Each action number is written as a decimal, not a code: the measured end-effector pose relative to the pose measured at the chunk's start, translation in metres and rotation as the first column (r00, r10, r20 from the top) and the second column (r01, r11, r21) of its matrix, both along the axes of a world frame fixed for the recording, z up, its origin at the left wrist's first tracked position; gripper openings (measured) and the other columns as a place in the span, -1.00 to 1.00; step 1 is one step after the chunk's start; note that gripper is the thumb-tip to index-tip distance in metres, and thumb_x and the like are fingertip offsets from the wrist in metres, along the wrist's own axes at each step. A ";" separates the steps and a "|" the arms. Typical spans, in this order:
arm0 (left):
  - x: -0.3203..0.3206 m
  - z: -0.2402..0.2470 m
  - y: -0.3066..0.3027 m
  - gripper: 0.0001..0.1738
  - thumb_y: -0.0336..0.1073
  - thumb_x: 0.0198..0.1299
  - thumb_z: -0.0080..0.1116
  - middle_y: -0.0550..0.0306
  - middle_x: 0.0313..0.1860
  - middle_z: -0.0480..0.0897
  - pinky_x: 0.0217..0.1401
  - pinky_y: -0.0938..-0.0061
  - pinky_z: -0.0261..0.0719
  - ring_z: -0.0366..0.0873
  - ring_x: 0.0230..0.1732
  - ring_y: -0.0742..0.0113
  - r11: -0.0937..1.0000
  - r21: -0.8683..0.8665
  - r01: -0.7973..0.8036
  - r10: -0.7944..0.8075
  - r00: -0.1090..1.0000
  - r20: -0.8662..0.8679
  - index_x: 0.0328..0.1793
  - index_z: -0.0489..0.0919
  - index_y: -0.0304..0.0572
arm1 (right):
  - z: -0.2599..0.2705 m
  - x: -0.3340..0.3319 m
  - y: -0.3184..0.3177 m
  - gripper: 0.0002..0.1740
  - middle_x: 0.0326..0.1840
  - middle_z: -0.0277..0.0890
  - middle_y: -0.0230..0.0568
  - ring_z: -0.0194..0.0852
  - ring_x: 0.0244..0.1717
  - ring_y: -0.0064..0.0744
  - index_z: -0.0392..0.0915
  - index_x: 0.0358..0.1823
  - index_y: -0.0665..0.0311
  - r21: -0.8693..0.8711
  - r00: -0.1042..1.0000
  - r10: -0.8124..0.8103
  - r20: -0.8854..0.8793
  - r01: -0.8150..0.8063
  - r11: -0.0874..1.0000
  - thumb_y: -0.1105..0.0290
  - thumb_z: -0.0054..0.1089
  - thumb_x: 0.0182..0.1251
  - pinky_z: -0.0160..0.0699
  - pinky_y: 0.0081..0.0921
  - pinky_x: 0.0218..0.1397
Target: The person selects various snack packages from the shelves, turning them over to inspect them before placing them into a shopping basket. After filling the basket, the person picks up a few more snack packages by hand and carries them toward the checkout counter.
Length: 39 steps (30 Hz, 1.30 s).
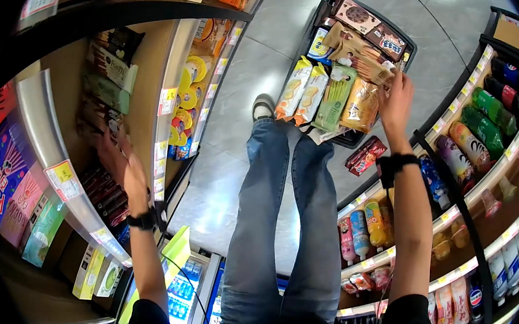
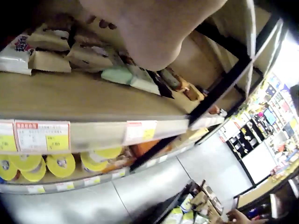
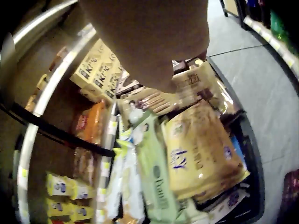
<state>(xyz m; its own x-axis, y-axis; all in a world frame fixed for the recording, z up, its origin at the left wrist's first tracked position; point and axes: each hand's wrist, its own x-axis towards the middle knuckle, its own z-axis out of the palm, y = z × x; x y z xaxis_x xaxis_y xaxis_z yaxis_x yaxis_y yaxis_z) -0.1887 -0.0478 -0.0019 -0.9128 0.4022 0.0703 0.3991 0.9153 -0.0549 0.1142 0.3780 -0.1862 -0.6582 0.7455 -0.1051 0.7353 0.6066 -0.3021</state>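
Note:
My left hand [image 1: 115, 158] reaches into the shelf at the left, fingers loosely extended beside brown snack packs [image 1: 100, 114]. In the left wrist view the palm and forearm cover much of the shelf, with a pale green pack [image 2: 117, 75] below. At the basket [image 1: 412, 52] on the floor, my right hand [image 1: 396, 103] grips the right end of a brown stick-biscuit bag [image 1: 355, 52]. That bag lies across the upper basket, above a green pack [image 1: 336, 98] and a golden bag [image 1: 360, 106]. In the right wrist view its fingertips are hidden behind the hand.
Two white-and-yellow packs [image 1: 295, 91] and a brown cookie box [image 1: 357, 15] also lie in the basket. A red packet [image 1: 366, 155] is on the floor beside it. Bottle shelves [image 1: 453, 210] curve along the right; yellow-lidded cups [image 1: 193, 70] fill a lower left shelf.

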 end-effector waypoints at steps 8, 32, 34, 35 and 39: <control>0.129 0.008 0.045 -0.70 -0.45 0.32 0.02 -0.21 0.19 0.45 0.36 0.12 0.28 0.39 0.27 -0.13 0.974 0.218 -0.063 -0.046 0.887 0.460 0.15 0.50 -0.36 | -0.043 0.001 0.022 -0.42 -0.03 0.48 -0.15 0.43 0.09 -0.03 0.44 0.11 0.10 0.081 0.959 0.039 0.282 -0.064 0.995 0.33 0.43 -0.01 0.44 -0.15 0.06; 0.180 0.029 0.164 -0.31 -0.45 0.33 0.13 -0.20 0.41 0.33 0.48 0.27 0.26 0.32 0.43 0.14 0.214 0.230 -0.949 -0.608 0.055 0.792 0.49 0.05 -0.31 | 0.228 -0.028 -0.128 -0.44 -0.28 0.50 -0.21 0.55 -0.24 -0.17 0.69 -0.15 0.25 -0.354 0.867 0.022 -0.498 -0.226 0.907 0.62 0.47 -0.40 0.55 -0.36 -0.23; 0.177 0.036 0.159 -0.36 -0.49 0.32 0.12 -0.14 0.37 0.39 0.47 0.27 0.28 0.36 0.40 0.16 0.183 0.235 -0.955 -0.585 0.087 0.806 0.46 0.10 -0.28 | 0.227 -0.031 -0.136 -0.44 -0.28 0.50 -0.21 0.55 -0.25 -0.17 0.69 -0.15 0.25 -0.382 0.852 -0.012 -0.523 -0.222 0.897 0.61 0.48 -0.40 0.55 -0.37 -0.23; 0.176 0.039 0.157 -0.36 -0.50 0.32 0.11 -0.13 0.37 0.39 0.47 0.27 0.28 0.36 0.41 0.17 0.166 0.228 -0.959 -0.581 0.092 0.809 0.46 0.11 -0.28 | 0.227 -0.034 -0.139 -0.44 -0.28 0.50 -0.21 0.55 -0.25 -0.17 0.69 -0.15 0.25 -0.390 0.844 -0.025 -0.536 -0.222 0.893 0.60 0.48 -0.40 0.54 -0.38 -0.24; 0.173 0.046 0.145 -0.35 -0.56 0.31 0.10 -0.05 0.35 0.40 0.42 0.30 0.34 0.37 0.38 0.22 0.153 0.234 -0.960 -0.544 0.116 0.831 0.46 0.10 -0.23 | 0.232 -0.038 -0.147 -0.46 -0.28 0.50 -0.21 0.53 -0.26 -0.19 0.69 -0.16 0.25 -0.426 0.845 -0.023 -0.534 -0.246 0.871 0.59 0.50 -0.39 0.52 -0.40 -0.26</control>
